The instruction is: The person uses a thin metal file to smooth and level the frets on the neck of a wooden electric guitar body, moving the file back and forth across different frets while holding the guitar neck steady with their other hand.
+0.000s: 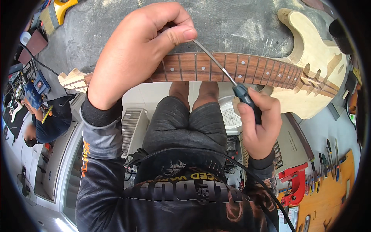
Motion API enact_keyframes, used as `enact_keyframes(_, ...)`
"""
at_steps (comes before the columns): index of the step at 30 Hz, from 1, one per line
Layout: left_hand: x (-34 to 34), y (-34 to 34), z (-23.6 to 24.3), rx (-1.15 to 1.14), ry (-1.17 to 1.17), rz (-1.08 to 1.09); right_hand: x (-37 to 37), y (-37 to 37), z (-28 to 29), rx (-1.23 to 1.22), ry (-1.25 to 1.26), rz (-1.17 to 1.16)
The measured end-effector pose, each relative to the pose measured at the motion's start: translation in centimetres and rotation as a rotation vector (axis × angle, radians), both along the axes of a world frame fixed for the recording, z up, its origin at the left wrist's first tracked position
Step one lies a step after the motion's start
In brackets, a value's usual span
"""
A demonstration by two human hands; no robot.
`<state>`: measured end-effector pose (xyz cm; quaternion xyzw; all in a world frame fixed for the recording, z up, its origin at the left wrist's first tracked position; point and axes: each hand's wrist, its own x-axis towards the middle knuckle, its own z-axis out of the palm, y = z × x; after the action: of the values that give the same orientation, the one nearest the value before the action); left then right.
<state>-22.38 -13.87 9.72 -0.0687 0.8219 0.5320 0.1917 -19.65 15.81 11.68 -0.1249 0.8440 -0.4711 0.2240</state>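
Observation:
My right hand point(262, 120) wraps around the dark teal handle of a slim metal file point(210, 57). My left hand point(143, 42) pinches the far end of the same tool between thumb and fingers, hiding its tip. Slantwise, the file crosses over a dark brown fretboard point(185, 67) with metal frets and round pale dots. That fretboard belongs to an unfinished guitar with a bare pale wood body point(309, 42) at the right and a pale headstock point(75, 80) at the left. My left wrist and hand cover part of the neck.
The guitar lies along the near edge of a dusty grey workbench point(104, 31). A yellow-handled brush point(60, 13) rests at the far left. A red clamp point(295, 183) and several hand tools are at the lower right. Another person point(54, 118) works at the left. A black cable point(247, 170) crosses my front.

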Motion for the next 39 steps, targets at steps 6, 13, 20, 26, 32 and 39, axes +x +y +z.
enact_keyframes(6, -1.8, 2.3, -0.4, 0.145, 0.078, -0.091, -2.4, 2.8, 2.3, -0.145, -0.76, -0.297)
enact_keyframes(13, -1.6, 3.4, -1.1, 0.046, 0.122, -0.164, -1.3, 3.0, 1.5, -0.059, -0.469, -0.241)
enact_keyframes(20, -1.6, 3.5, -1.7, 0.003, 0.123, -0.172, -1.7, 4.1, 2.0, -0.086, -0.585, -0.278)
enact_keyframes(26, -2.0, 3.1, -0.6, -0.032, 0.055, -0.157, -1.8, 2.7, 1.3, -0.12, -0.527, -0.289)
enact_keyframes(32, -1.7, 1.7, -1.2, -0.079, 0.082, -0.123, -2.7, 1.5, -0.1, -0.01, -0.098, 0.04)
enact_keyframes(39, -1.5, 3.8, -1.3, -0.04, 0.113, -0.152, -0.9, 4.6, 1.5, -0.175, -0.606, -0.32)
